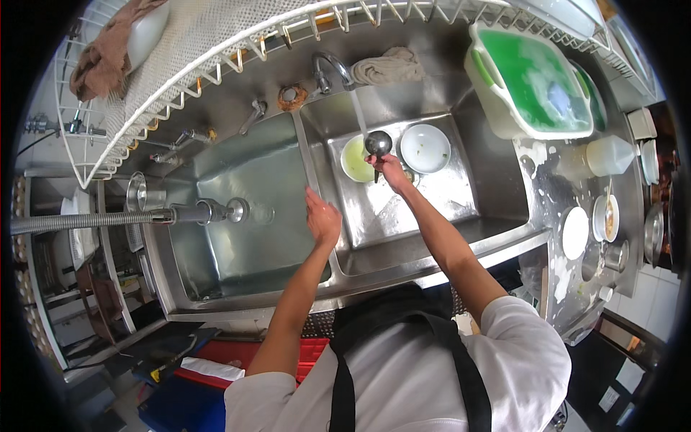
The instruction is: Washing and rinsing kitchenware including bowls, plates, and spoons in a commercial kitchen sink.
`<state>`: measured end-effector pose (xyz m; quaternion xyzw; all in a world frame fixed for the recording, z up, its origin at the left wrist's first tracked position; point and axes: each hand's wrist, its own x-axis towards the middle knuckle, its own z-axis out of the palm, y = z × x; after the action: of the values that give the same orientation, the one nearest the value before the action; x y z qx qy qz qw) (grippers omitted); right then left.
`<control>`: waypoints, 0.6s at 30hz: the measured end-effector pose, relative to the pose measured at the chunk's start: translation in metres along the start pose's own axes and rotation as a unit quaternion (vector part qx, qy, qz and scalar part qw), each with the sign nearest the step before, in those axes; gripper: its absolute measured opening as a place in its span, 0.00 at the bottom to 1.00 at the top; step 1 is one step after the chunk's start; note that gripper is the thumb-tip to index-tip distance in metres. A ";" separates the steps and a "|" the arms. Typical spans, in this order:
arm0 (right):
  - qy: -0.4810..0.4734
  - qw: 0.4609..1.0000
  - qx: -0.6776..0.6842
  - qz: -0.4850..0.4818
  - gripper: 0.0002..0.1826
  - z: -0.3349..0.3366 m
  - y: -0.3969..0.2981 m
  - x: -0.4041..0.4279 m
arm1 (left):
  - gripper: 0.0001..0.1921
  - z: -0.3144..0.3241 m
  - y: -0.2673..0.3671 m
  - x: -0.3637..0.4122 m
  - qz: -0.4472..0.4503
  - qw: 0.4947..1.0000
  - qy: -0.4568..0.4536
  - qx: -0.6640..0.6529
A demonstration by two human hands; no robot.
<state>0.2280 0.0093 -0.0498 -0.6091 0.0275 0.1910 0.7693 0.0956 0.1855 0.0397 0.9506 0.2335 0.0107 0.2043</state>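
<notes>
My right hand (391, 170) grips a round metal utensil, apparently a ladle (378, 143), above the right sink basin (372, 229). A stream of water falls from the chrome faucet (334, 67) just behind it. Beneath the ladle, partly hidden by it and my hand, sits a bowl with yellow-green liquid (351, 161). To its right lies a white bowl (425, 149) with small green scraps inside. My left hand (324, 217) holds nothing, its fingers extended beside the steel divider (309, 156). A small item under my right wrist is mostly hidden.
Water fills the left basin (243, 237), with a spray hose head (236, 210) above it. A white tub (494, 110) of green, foamy liquid stands right, near a plastic jug (609, 156). A wire rack (227, 51) overhangs the back; a folded cloth (388, 66) lies behind the faucet.
</notes>
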 end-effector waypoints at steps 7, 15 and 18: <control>-0.036 0.968 -0.249 0.016 0.08 -0.014 -0.020 0.024 | 0.38 0.002 0.006 0.001 -0.023 0.999 -0.026 -0.007; -0.049 0.957 -0.285 -0.021 0.12 -0.025 0.013 0.036 | 0.38 0.002 0.007 0.002 -0.013 1.000 -0.022 -0.005; -0.088 0.933 -0.349 0.008 0.10 -0.026 0.012 0.028 | 0.34 -0.007 0.009 -0.008 0.109 0.990 0.037 0.077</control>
<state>0.2548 -0.0056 -0.0753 -0.8197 -0.1039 0.2475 0.5060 0.0916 0.1767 0.0502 0.9822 0.1361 0.0497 0.1193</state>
